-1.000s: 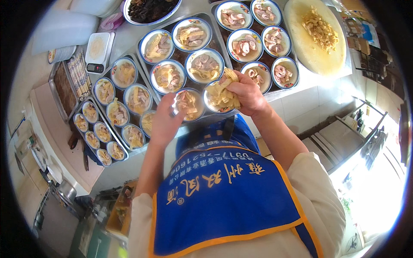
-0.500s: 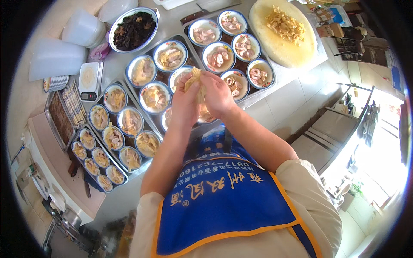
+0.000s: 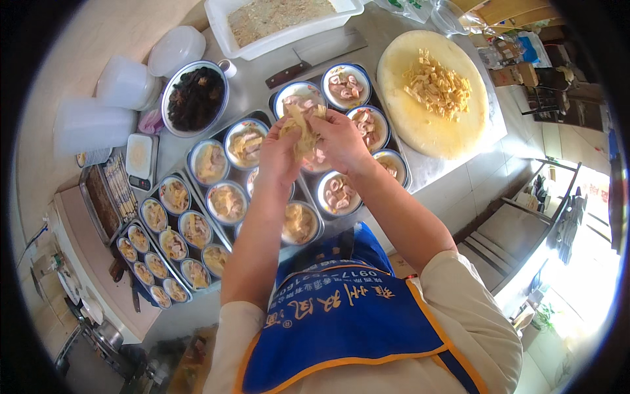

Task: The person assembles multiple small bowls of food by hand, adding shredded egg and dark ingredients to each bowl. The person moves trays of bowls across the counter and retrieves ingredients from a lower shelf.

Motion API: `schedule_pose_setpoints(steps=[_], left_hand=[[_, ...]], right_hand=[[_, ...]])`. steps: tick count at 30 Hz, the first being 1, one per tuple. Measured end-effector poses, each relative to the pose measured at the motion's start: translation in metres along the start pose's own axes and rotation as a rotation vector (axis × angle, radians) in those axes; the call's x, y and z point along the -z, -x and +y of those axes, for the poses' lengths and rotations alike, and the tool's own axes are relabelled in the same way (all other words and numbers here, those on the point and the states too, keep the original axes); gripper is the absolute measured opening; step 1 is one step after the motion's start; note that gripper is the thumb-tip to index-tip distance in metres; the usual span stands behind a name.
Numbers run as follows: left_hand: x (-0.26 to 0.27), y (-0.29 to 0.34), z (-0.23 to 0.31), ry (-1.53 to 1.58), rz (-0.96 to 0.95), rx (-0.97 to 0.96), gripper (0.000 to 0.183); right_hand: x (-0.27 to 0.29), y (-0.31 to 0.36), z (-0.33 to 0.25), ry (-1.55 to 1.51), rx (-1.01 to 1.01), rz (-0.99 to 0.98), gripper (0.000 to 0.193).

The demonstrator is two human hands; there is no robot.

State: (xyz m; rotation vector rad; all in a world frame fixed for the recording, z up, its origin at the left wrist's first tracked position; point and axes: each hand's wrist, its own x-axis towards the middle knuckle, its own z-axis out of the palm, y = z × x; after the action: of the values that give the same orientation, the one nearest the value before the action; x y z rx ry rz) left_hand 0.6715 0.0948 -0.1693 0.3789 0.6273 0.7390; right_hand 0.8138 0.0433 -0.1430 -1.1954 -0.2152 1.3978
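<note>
Both hands are raised over the bowls with a loose bunch of pale yellow food strips [image 3: 300, 136] between them. My left hand [image 3: 279, 156] has its fingers curled around the left side of the bunch. The fingers of my right hand [image 3: 344, 141] pinch the strips from the other side. Below them, a metal tray holds blue-rimmed bowls with pinkish sliced meat, one bowl [image 3: 339, 195] just under my right wrist. To the left, bowls such as this one [image 3: 227, 202] have yellow strips on top of the meat. My hands partly hide the bowls under them.
A round cutting board [image 3: 400, 125] at the right carries a heap of the same strips. A cleaver [image 3: 308, 64] lies behind the trays, near a white tub [image 3: 223, 33]. A bowl of black food [image 3: 195, 102], a scale [image 3: 140, 161] and more filled trays stand left.
My hands have moved from near the boundary of two trays to over the right tray. The strips are spread looser between them. The view has shifted, showing the white tub.
</note>
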Motion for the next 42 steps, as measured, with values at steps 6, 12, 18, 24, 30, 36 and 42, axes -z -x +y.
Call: schedule_pose_setpoints(steps=[6, 12, 18, 24, 30, 36, 42], left_hand=[[0.009, -0.039, 0.000, 0.088, 0.253, -0.104, 0.035], [0.022, -0.051, 0.009, 0.111, 0.336, -0.150, 0.035], [0.037, -0.051, 0.018, 0.125, 0.297, -0.155, 0.033], [0.027, -0.040, 0.030, 0.134, 0.387, -0.192, 0.032], [0.056, -0.021, 0.033, -0.833, 0.288, -0.545, 0.033], [0.047, -0.025, 0.030, -0.856, 0.296, -0.565, 0.033], [0.002, -0.036, 0.033, 0.232, 0.174, -0.229, 0.030]], right_hand=[[0.018, -0.047, -0.020, -0.175, -0.139, -0.097, 0.018], [0.027, -0.074, -0.030, -0.137, -0.172, -0.118, 0.021], [0.033, -0.082, -0.046, -0.103, -0.109, 0.043, 0.020], [0.052, -0.091, -0.042, 0.048, -0.067, 0.033, 0.021], [0.032, -0.092, -0.039, 0.370, 0.002, -0.113, 0.033], [0.042, -0.098, -0.028, 0.659, 0.094, -0.157, 0.054], [0.040, -0.056, -0.058, 0.916, 0.138, -0.386, 0.044]])
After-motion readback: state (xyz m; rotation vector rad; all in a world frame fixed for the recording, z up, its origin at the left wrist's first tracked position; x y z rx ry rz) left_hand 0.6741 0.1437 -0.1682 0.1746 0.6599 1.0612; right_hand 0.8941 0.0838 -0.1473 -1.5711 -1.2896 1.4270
